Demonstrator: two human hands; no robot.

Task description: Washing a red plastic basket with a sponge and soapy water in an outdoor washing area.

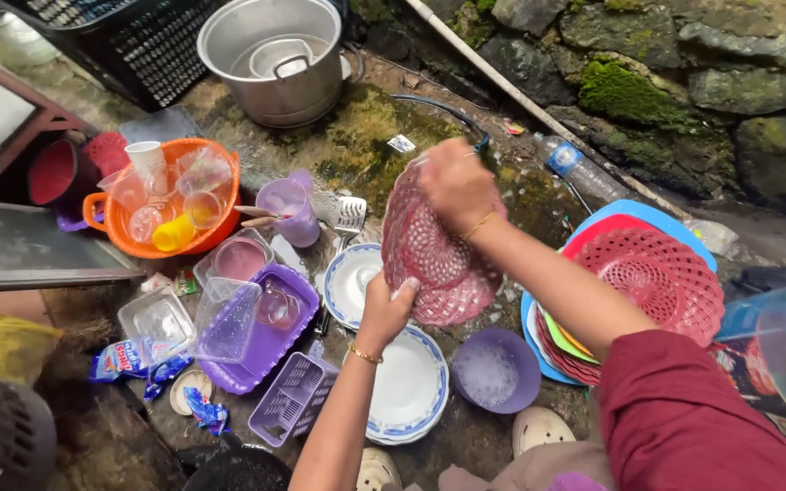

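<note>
Both hands, left (386, 309) and right (455, 185), grip the tilted pink basket (434, 255).

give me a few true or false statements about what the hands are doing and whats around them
1. Both hands hold the pink woven plastic plate. True: the left hand grips its lower edge and the right hand its upper edge.
2. The large metal pot lies tipped on its side. False: it stands upright, with a smaller metal vessel inside.
3. The orange basin holds cups and clear plastic pieces. True.
4. The purple bowl sits inside the orange basin. False: it rests on the wet ground near the white plates with blue rims.
5. A second pink woven plate tops a stack of coloured plates at the right. True.
</note>
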